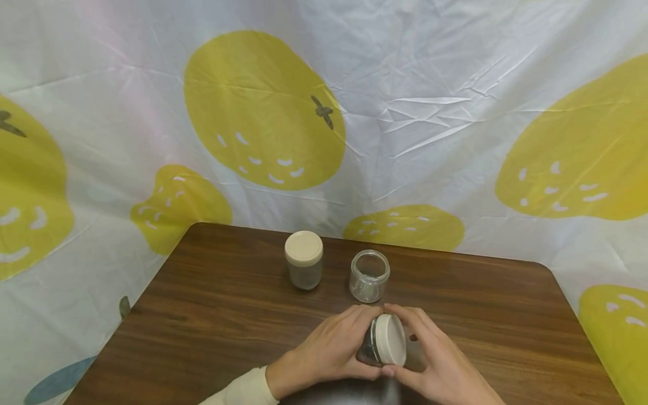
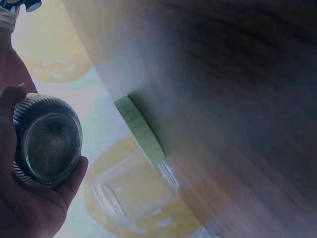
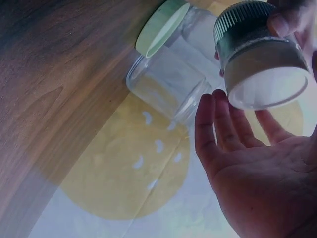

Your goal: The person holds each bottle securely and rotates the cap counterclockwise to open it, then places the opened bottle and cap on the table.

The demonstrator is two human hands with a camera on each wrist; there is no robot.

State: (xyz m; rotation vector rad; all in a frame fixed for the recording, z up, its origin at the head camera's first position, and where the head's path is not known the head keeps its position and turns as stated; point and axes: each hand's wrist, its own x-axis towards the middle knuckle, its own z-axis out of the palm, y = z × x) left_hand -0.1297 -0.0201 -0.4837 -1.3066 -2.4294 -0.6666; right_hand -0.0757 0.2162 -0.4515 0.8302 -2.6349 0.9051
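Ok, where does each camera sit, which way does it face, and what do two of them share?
Head: on the person's head, facing forward and down over the table; left hand, right hand and left sleeve show.
Left wrist: on that wrist, facing the held jar base-on, wall cloth beyond; the left hand shows.
Right wrist: on that wrist, facing the held jar's lid; the right hand shows, with part of the left hand.
Shared: both wrist views show the held jar, the open jar and a green-tinted lid.

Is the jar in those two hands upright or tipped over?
Tipped: in the head view, the jar slants sideways, its pale lid facing toward the right hand rather than straight up.
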